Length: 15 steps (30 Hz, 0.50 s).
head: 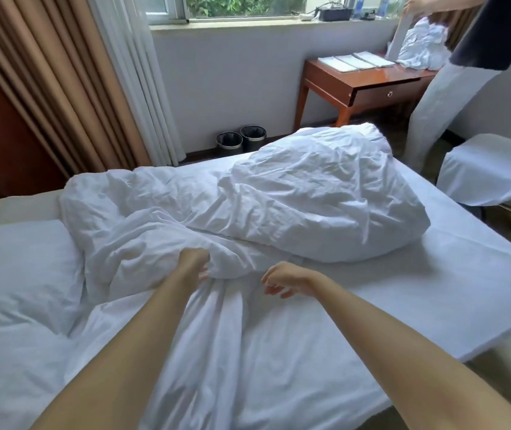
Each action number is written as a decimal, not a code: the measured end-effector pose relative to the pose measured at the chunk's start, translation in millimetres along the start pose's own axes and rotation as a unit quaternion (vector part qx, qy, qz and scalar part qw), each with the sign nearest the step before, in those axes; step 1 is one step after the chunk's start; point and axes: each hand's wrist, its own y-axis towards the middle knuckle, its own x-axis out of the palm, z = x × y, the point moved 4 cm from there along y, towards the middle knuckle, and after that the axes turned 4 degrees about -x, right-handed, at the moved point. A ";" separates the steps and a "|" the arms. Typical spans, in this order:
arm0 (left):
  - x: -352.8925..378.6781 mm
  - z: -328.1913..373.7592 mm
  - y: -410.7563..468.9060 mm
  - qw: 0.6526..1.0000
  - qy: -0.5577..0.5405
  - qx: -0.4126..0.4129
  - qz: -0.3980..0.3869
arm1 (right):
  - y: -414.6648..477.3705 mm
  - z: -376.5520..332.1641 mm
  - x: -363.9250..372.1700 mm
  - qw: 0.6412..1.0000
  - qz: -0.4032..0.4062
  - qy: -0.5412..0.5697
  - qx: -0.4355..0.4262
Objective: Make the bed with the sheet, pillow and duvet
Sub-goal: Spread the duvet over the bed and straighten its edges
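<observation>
A crumpled white duvet lies bunched across the middle of the bed, over a flat white sheet. A white pillow rests at the left end of the bed. My left hand grips a fold of the duvet near its front edge, and cloth trails from there down toward me. My right hand hovers just right of it, fingers loosely curled, holding nothing.
Another person stands at the far right by a wooden desk, handling white linen. Two black bins sit under the window. A white-covered chair stands right of the bed. Curtains hang at left.
</observation>
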 end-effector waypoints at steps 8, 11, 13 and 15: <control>136.4 13.5 41.4 0.988 0.150 -0.022 0.024 | 74.5 62.7 -144.8 0.992 0.001 -0.124 -0.011; 168.6 26.8 56.8 0.979 0.203 -0.029 0.016 | 104.2 70.7 -186.0 0.984 0.019 -0.175 -0.011; 178.2 38.3 72.0 0.963 0.267 0.000 0.032 | 126.6 67.0 -199.4 0.984 0.031 -0.174 -0.030; 185.7 49.1 86.4 0.938 0.341 0.038 0.052 | 152.7 61.9 -201.1 0.980 0.043 -0.188 -0.057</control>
